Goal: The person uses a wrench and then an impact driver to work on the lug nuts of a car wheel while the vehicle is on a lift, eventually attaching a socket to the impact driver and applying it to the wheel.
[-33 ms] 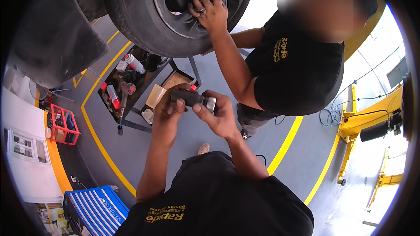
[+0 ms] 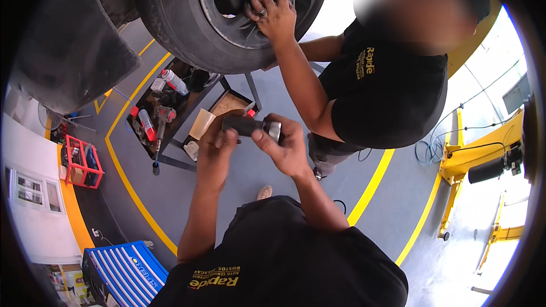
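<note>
In front of my chest, both hands are closed on one dark cylinder with a silver metal end. My left hand [image 2: 219,145] wraps round the dark cylinder [image 2: 243,126], thumb on its near side. With fingers and thumb, my right hand [image 2: 286,146] grips the silver end [image 2: 274,131]. Whether the dark and silver parts are one piece cannot be made out. Beyond my hands hangs a wheel [image 2: 170,23] with a dark spoked rim. A co-worker's hand [image 2: 276,20] lies on its spokes.
Below the wheel stands a tool cart [image 2: 176,162] with spray cans [image 2: 175,82] and an impact wrench [image 2: 164,119]. The co-worker [image 2: 387,91] stands close on the right. A blue tool cabinet [image 2: 126,273] is at lower left, a red rack [image 2: 84,162] at left, a yellow lift post [image 2: 472,145] at right.
My fingers have shifted slightly on the cylinder, and its silver end has turned a little. The co-worker's head has moved slightly left; their hand stays on the wheel.
</note>
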The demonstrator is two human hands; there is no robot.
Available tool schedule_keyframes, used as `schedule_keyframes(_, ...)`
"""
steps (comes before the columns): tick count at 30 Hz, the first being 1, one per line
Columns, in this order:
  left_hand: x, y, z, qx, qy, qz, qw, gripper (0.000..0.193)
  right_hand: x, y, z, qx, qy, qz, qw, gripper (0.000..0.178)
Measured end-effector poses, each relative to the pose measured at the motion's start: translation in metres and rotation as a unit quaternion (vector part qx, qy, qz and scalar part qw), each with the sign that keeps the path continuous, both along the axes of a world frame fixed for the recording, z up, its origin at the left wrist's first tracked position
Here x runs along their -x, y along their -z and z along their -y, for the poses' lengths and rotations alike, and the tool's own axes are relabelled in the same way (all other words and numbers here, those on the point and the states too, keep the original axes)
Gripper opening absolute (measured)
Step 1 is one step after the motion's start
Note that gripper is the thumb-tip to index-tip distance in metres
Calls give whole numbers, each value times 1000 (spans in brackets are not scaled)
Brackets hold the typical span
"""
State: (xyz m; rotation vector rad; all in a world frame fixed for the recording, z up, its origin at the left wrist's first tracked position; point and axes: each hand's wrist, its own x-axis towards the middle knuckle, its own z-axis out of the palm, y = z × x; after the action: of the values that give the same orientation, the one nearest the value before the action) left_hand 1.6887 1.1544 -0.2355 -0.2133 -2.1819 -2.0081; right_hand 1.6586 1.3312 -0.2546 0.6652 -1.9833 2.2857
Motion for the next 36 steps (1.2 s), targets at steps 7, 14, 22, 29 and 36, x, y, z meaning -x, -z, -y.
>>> schedule_keyframes(7, -20, 93, 75, 121, -128, 136, 975, 44, 26, -4, -9, 223, 88, 69, 969, 37)
schedule_keyframes(14, -147, 283, 188, 292, -189, 352, 869, 36, 25, 6, -1, 185, 108, 59, 975, 34)
schedule_keyframes(22, -204, 307, 195, 239, -206, 401, 860, 33, 24, 25, -2, 151, 54, 132, 978, 32)
schedule_keyframes(29, -235, 334, 197, 297, -167, 420, 841, 32, 29, 29, -6, 287, 19, 168, 943, 28)
schedule_keyframes(36, -238, 330, 178, 283, -163, 409, 852, 31, 80, 10, -28, 325, 26, 143, 934, 29)
